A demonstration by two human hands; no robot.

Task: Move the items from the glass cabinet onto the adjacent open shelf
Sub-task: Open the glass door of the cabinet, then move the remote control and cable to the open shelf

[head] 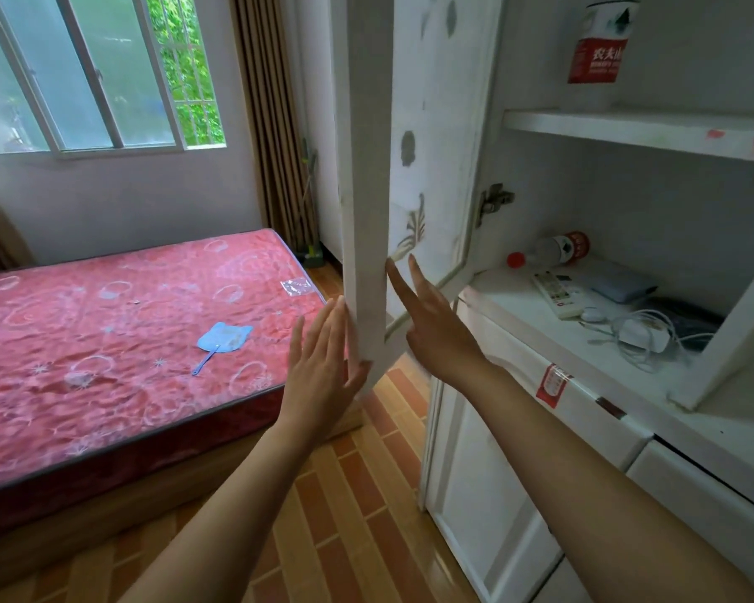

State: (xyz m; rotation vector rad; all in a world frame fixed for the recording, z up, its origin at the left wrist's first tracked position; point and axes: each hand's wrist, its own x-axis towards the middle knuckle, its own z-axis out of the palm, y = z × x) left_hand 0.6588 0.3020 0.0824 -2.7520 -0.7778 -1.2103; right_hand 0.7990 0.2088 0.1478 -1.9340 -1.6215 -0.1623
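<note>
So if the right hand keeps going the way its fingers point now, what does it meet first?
Most likely the open cabinet door. The right hand points up and slightly left, its index fingertip already at the door's front edge and the middle finger against the patterned glass. Depth is unclear, but nothing else lies in that line.

open door (368, 211) edge-on between hands, cabinet opening clear right of it
</note>
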